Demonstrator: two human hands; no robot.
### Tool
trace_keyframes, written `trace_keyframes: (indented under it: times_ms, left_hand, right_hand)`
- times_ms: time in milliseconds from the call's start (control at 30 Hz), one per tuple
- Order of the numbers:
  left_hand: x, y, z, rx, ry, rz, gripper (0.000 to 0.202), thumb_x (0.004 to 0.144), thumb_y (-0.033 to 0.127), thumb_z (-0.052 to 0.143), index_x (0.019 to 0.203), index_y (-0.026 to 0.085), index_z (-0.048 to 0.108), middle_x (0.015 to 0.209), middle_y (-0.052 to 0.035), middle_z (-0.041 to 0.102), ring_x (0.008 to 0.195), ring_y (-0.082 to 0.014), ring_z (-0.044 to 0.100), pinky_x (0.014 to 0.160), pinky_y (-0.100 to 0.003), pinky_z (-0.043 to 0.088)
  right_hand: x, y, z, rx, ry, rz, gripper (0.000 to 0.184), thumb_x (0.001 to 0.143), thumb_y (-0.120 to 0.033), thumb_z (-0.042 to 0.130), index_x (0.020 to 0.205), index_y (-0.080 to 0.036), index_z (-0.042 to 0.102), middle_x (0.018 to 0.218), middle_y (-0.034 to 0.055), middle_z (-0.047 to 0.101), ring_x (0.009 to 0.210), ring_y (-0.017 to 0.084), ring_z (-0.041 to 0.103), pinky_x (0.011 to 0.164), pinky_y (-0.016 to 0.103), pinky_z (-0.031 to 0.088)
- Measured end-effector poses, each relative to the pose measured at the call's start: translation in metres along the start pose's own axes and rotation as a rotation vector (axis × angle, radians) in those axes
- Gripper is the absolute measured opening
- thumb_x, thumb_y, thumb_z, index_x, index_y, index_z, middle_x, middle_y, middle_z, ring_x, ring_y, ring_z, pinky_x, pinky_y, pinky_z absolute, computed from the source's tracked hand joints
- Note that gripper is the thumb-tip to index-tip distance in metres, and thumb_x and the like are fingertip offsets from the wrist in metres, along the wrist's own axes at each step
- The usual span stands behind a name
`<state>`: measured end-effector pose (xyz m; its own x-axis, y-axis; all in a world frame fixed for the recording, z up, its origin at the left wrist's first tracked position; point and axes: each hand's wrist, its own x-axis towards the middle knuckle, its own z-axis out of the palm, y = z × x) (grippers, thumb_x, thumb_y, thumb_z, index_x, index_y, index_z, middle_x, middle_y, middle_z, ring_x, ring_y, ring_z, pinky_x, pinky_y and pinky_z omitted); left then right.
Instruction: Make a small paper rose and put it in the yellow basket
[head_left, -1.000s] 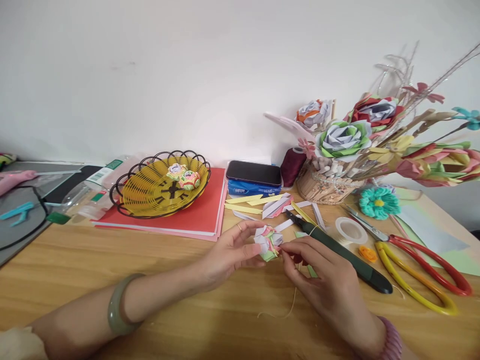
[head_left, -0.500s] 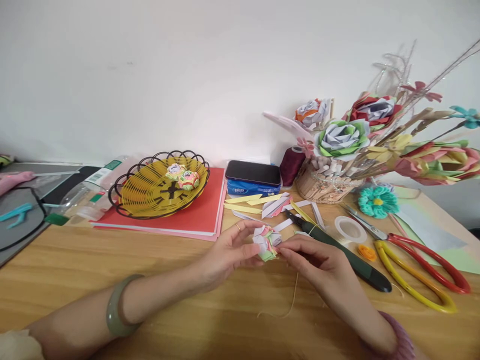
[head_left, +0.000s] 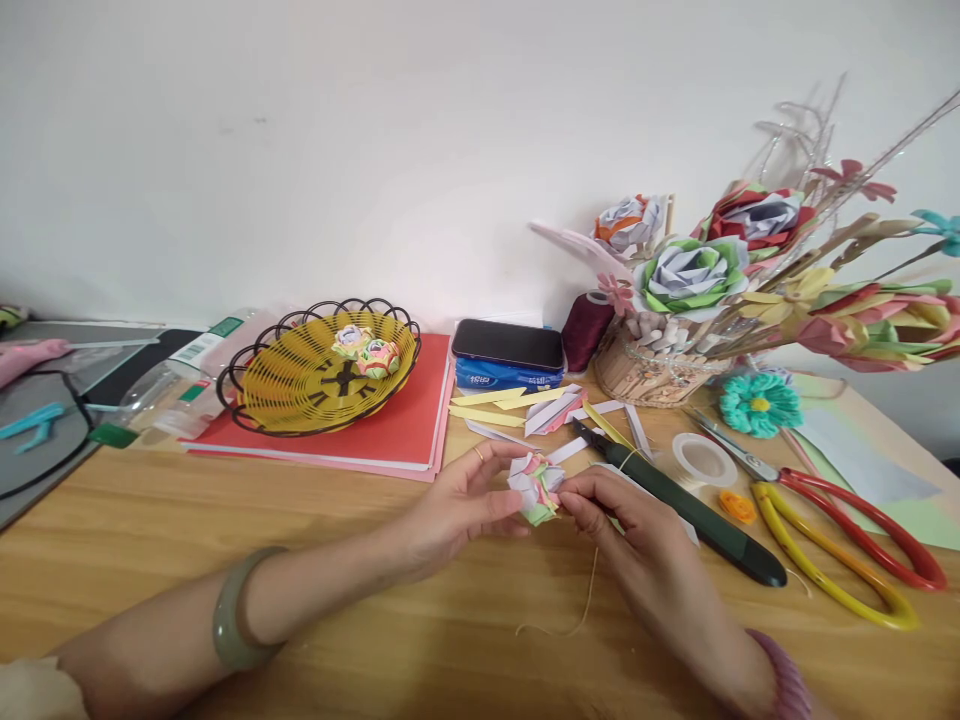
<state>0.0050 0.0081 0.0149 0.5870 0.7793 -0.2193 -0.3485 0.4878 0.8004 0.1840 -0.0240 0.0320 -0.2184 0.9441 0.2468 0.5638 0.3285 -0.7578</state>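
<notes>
A small folded paper ball (head_left: 535, 486) in white, pink and green is held above the wooden table. My left hand (head_left: 474, 500) grips it from the left between thumb and fingers. From the right, the thumb and forefinger of my right hand (head_left: 621, 518) pinch at the ball's edge; what exactly lies between those fingertips is too small to tell. A thin tan string (head_left: 587, 600) hangs below the hands and curls on the table. Just beyond lie white, yellow and pink paper strips (head_left: 491, 413).
A yellow woven basket (head_left: 292, 390) with two paper balls (head_left: 377, 358) sits on red paper (head_left: 420, 440). Rightward are a dark green cutter (head_left: 712, 530), red-and-yellow scissors (head_left: 840, 530), a clear spool (head_left: 703, 460) and a pot (head_left: 652, 372) of paper flowers. A phone (head_left: 508, 344) rests on a blue pack.
My right hand has shifted slightly, its wrist lower and a little to the left. The paper ball stays nearly in place, and the view has moved slightly.
</notes>
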Motion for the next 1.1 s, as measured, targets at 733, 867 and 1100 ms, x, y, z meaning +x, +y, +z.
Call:
trace_keyframes:
  times_ms: [733, 867, 1100]
  left_hand:
    - [0.0015, -0.0016, -0.0015, 0.057, -0.027, 0.02, 0.035, 0.07, 0.022, 0.07, 0.103, 0.022, 0.058, 0.111, -0.0048, 0.052, 0.085, -0.0122, 0.053, 0.065, -0.021, 0.048]
    - [0.0013, -0.0023, -0.0011, 0.079, 0.002, 0.045, 0.034, 0.069, 0.022, 0.071, 0.101, 0.024, 0.059, 0.11, -0.0032, 0.052, 0.088, -0.0128, 0.054, 0.067, -0.022, 0.048]
    - [0.0008, -0.005, -0.0023, 0.118, -0.02, 0.1, 0.034, 0.072, 0.021, 0.069, 0.103, 0.025, 0.057, 0.108, -0.003, 0.055, 0.091, -0.0139, 0.054, 0.07, -0.022, 0.048]
  right_hand:
    - [-0.0033, 0.0018, -0.0034, -0.1, -0.006, -0.128, 0.012, 0.086, -0.017, 0.05, 0.078, -0.019, 0.06, 0.074, 0.0021, 0.062, 0.065, 0.013, 0.059, 0.058, 0.024, 0.047]
    - [-0.0042, 0.0054, -0.0027, -0.268, 0.041, -0.225, 0.017, 0.088, -0.02, 0.047, 0.084, -0.017, 0.063, 0.079, 0.0057, 0.064, 0.069, 0.016, 0.061, 0.061, 0.028, 0.05]
    - [-0.0042, 0.0033, -0.0033, -0.354, 0.043, -0.316, 0.017, 0.088, -0.019, 0.046, 0.085, -0.017, 0.063, 0.078, 0.007, 0.066, 0.068, 0.017, 0.061, 0.059, 0.029, 0.05]
